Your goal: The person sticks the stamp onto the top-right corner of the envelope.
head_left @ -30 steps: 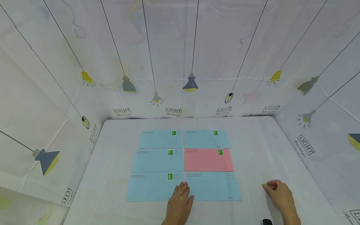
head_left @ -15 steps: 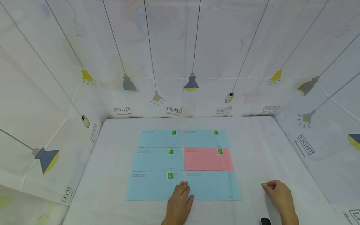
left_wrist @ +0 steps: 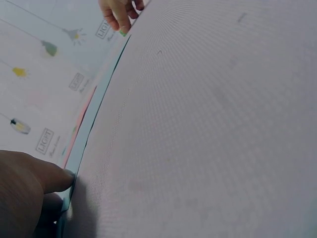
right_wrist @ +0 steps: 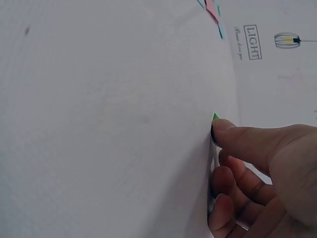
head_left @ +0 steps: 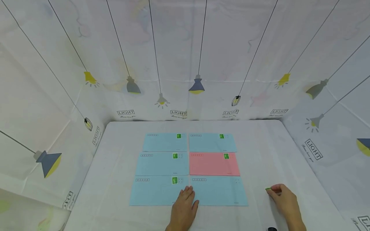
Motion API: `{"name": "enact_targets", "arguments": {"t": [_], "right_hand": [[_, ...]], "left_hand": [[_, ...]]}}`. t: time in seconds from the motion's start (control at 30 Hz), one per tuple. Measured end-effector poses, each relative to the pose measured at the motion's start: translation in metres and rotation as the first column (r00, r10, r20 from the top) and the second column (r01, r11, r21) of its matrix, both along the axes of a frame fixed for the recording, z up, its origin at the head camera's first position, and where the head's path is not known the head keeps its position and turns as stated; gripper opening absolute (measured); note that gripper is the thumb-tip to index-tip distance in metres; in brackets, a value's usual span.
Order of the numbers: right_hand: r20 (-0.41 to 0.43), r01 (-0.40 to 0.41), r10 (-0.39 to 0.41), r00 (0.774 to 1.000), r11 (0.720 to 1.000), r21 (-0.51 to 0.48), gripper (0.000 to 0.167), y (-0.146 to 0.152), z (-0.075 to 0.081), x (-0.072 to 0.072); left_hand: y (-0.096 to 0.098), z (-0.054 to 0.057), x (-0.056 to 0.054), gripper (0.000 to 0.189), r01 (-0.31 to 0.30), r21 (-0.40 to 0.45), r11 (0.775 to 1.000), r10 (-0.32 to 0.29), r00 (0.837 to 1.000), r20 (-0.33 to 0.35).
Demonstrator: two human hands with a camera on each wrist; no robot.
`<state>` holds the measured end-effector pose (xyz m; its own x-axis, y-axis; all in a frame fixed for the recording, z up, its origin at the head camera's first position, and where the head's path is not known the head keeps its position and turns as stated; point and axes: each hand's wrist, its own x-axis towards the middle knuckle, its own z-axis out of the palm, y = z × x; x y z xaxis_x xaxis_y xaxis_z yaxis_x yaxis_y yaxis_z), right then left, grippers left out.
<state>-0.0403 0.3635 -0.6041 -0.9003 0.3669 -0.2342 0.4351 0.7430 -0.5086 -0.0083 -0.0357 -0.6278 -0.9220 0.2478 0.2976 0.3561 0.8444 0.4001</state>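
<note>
My right hand (head_left: 284,199) pinches a small green stamp (head_left: 268,189) between thumb and fingertips, right of the envelopes. In the right wrist view only a corner of the stamp (right_wrist: 215,117) shows past the thumb. Fingers straight, my left hand (head_left: 184,207) rests over the inner edges of the two nearest envelopes. Of these, the left blue envelope (head_left: 154,194) bears a green stamp (head_left: 174,180). The right blue envelope (head_left: 219,194) has printed boxes at its upper left and a small printed mark at its upper right, with no stamp there.
Behind these lie more envelopes in two columns: a pink envelope (head_left: 212,166), a blue envelope (head_left: 162,166) beside it, and two blue ones at the back, all stamped. A black object (head_left: 272,229) shows at the bottom edge by my right forearm. A lamp-print cloth (head_left: 179,48) hangs around the white table (head_left: 115,144).
My right hand has shifted slightly left with the stamp in its fingers. The left hand stays in place on the envelopes.
</note>
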Motion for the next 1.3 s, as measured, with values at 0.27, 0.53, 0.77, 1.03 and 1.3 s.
{"name": "enact_targets", "arguments": {"t": [0.27,0.53,0.77,1.03,1.3], "right_hand": [[-0.073,0.013,-0.012,0.997,1.0,0.014,0.036,-0.003,-0.002,0.002],[-0.082,-0.022,0.012,0.997,0.992,-0.128,0.036,-0.008,0.004,-0.001],[-0.094,-0.081,0.06,0.994,0.969,-0.234,0.043,-0.014,0.009,-0.005],[-0.131,-0.059,0.004,0.991,0.904,-0.423,0.038,-0.029,0.011,-0.015],[-0.186,-0.132,0.064,0.98,0.916,-0.378,0.031,-0.049,0.017,-0.027]], "left_hand": [[0.0,0.0,0.0,0.035,-0.002,0.016,1.0,0.001,1.0,0.006],[0.0,0.001,-0.001,0.035,-0.007,0.007,1.0,0.007,1.0,0.001],[0.001,0.0,-0.001,0.035,-0.006,0.01,1.0,0.006,1.0,-0.006],[0.0,-0.001,-0.001,0.034,0.0,0.017,1.0,0.0,1.0,-0.014],[0.0,-0.003,-0.001,0.034,0.006,0.015,1.0,-0.005,1.0,-0.024]]}}
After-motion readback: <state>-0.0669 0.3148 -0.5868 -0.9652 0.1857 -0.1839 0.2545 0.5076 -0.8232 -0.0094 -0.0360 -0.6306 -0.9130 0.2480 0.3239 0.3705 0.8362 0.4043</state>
